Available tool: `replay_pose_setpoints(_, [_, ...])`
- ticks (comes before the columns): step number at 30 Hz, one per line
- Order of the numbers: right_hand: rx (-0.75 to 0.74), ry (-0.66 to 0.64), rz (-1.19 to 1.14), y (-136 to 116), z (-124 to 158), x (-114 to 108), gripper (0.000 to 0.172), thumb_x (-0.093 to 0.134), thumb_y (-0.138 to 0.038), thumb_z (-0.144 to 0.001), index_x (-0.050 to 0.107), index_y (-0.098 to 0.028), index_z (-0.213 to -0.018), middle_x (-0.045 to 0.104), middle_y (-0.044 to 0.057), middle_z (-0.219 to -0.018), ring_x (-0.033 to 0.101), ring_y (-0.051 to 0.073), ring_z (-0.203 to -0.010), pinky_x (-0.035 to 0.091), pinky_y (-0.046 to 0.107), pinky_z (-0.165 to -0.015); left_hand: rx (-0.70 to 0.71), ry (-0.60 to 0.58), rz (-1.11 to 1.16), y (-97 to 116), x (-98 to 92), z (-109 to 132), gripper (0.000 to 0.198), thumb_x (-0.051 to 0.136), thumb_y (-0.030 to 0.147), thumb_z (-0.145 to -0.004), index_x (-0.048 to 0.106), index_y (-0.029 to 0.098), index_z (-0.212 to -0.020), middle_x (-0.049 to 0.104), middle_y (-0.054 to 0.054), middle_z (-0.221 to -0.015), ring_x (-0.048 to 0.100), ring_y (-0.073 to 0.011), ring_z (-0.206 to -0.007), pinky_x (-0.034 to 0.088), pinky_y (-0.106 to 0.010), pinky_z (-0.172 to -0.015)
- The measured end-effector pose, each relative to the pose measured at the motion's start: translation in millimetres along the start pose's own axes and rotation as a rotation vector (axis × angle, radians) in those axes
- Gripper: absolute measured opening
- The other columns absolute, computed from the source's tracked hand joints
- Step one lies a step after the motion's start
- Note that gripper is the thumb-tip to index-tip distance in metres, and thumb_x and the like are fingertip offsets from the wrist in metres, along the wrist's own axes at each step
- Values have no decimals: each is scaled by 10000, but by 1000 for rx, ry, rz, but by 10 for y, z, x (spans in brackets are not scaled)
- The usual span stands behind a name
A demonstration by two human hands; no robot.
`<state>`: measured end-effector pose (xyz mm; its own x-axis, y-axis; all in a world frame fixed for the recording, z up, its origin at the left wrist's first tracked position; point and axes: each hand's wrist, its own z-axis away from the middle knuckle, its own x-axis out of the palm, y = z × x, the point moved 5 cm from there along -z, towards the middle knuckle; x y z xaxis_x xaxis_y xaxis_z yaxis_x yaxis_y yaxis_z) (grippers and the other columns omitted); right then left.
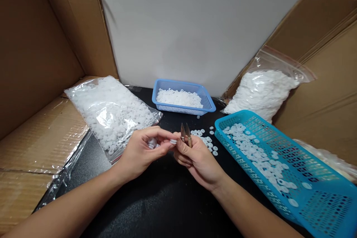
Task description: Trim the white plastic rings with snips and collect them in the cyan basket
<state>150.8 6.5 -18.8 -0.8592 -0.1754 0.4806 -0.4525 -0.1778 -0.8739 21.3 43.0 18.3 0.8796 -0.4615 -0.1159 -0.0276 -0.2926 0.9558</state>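
Note:
Between its thumb and index finger, my left hand (142, 148) pinches a small white plastic disc (173, 141). Several more white pieces (152, 143) sit in the curl of its palm. My right hand (196, 158) is closed around small metal snips (186, 134), whose two pointed blades stick up slightly apart. The snips' handles are mostly hidden inside the fingers. The fingertips of both hands meet near the disc. Just behind the right hand, loose white discs (208, 143) lie scattered on the black table (156, 200).
A blue basket (184, 110) of small white rings stands at the back. To the right is a longer turquoise basket (329, 178) holding white discs. Clear bags of white pieces lie left (111, 115) and back right (262, 85). Cardboard walls (323, 44) flank the table.

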Motion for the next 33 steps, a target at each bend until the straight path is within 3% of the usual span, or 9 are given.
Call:
replay_pose_setpoints(8, [24,56,2,10,-17,-38,545,914,-516,-661,548,-146,-825,353,-98,-589,204,2,-462,113,197,-424,-5,-20,-77,-37,9,22,92,727,200,-841,798,149,-870,682,-26,-685,517,-97,-584,390,-206,-541])
replay_pose_setpoints(18, [44,-46,-23,51,-15,-9,502,858,-541,-744,565,-136,-792,332,-94,-575,173,4,-456,117,194,-428,-16,-47,18,-23,40,16,108,737,184,-834,800,149,-915,681,-27,-710,524,-92,-588,402,-203,-546])
replay_pose_setpoints(22, [-46,2,234,3,-35,-96,515,739,-621,-832,540,-152,-765,430,-55,-587,236,26,-456,174,199,-438,-110,-60,88,-76,53,17,109,749,255,-852,731,150,-827,673,-19,-671,526,-93,-565,409,-198,-532])
replay_pose_setpoints(26, [-263,174,799,-95,-92,-307,477,528,-586,-981,596,-154,-788,507,-14,-595,456,89,-549,343,214,-537,-251,95,391,-171,-40,-37,267,781,354,-837,580,182,-809,612,37,-590,393,-48,-430,276,-145,-403])
replay_pose_setpoints(29, [-300,194,918,-38,-178,-397,358,594,-425,-963,604,-153,-732,557,4,-656,516,107,-627,378,221,-595,-259,261,547,-171,-181,-118,286,800,277,-788,531,180,-794,608,43,-570,339,-30,-405,245,-120,-380])
replay_pose_setpoints(33, [-326,132,1031,117,-281,-311,77,662,-210,-889,725,-173,-912,651,41,-893,612,140,-810,450,246,-728,-308,385,608,-170,-287,-182,155,716,154,-798,627,147,-924,597,39,-553,374,-36,-403,246,-103,-359])
